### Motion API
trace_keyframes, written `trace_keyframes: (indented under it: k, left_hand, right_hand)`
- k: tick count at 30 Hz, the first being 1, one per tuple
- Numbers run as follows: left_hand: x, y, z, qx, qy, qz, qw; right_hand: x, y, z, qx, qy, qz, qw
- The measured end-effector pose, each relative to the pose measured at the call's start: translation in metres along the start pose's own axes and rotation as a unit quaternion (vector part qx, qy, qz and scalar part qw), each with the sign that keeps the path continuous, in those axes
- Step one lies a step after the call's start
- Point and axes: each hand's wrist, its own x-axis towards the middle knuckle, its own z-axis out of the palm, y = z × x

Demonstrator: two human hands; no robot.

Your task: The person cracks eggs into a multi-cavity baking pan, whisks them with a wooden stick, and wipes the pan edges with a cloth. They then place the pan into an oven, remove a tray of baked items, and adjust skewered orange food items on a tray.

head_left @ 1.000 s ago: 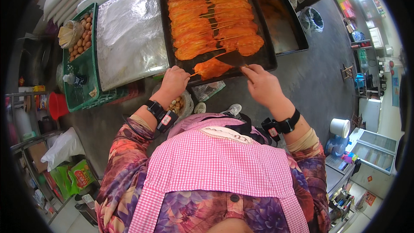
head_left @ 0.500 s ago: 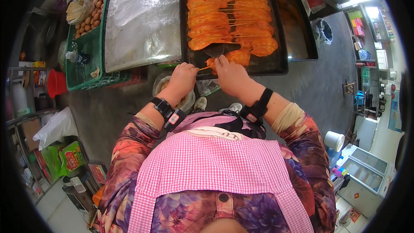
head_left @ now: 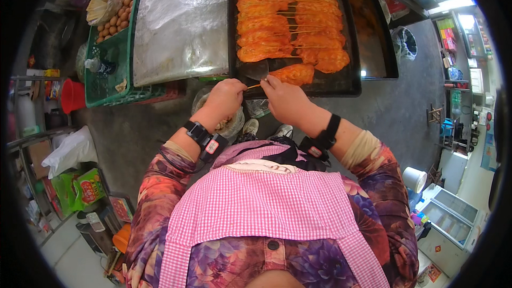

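A flattened piece of orange-red marinated meat on a wooden stick, a meat skewer (head_left: pixel 294 74), lies at the near end of a black tray (head_left: pixel 325 86). My left hand (head_left: pixel 226 97) is closed on the stick's bare end, just off the tray's near edge. My right hand (head_left: pixel 284 98) pinches the skewer close to where the meat begins; its fingertips partly hide that spot. A dark, flat, blade-like shape (head_left: pixel 254 69) shows just beyond my fingers; I cannot tell what it is. Two rows of similar skewers (head_left: pixel 264 34) fill the tray farther back, sticks pointing inward.
Left of the tray is a silvery flat surface (head_left: pixel 184 26), then a green crate (head_left: pixel 109 82) with eggs (head_left: pixel 114 21) and a bottle (head_left: pixel 100 66). Another dark tray (head_left: pixel 368 26) adjoins on the right. Below my left hand, a plastic-lined container (head_left: pixel 230 125) stands on the floor.
The near skewer's meat, formerly mostly behind my right hand, now shows more fully and lies straighter. The dark blade-like shape appears farther left. Both hands keep their grip.
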Motion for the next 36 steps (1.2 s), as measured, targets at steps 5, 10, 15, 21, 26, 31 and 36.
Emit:
trace_keyframes:
  k: [5,10,15,21,26,31,36]
  left_hand:
    - [0.023,-0.004,-0.019,-0.09,0.004,-0.138,0.986]
    - [0.08,-0.004,-0.016,-0.049,0.007,-0.129,0.99]
    - [0.141,0.006,0.015,-0.005,-0.036,-0.021,0.999]
    - [0.185,0.03,0.078,0.123,-0.089,0.03,0.988]
    - [0.195,0.036,0.088,0.142,-0.138,-0.036,0.98]
    - [0.2,0.033,0.076,0.053,-0.143,-0.051,0.987]
    - [0.21,0.033,0.064,0.05,-0.161,-0.067,0.983]
  right_hand:
    - [-0.035,0.029,-0.032,0.101,0.061,0.007,0.993]
    - [-0.086,0.05,-0.06,0.135,0.097,0.05,0.985]
    - [-0.135,0.066,-0.067,0.133,0.136,0.132,0.973]
    - [-0.168,0.084,-0.066,0.118,0.179,0.163,0.963]
    - [-0.178,0.094,-0.067,0.124,0.182,0.156,0.963]
    - [-0.171,0.108,-0.066,0.108,0.171,0.113,0.973]
    - [-0.149,0.121,-0.061,0.056,0.168,0.081,0.981]
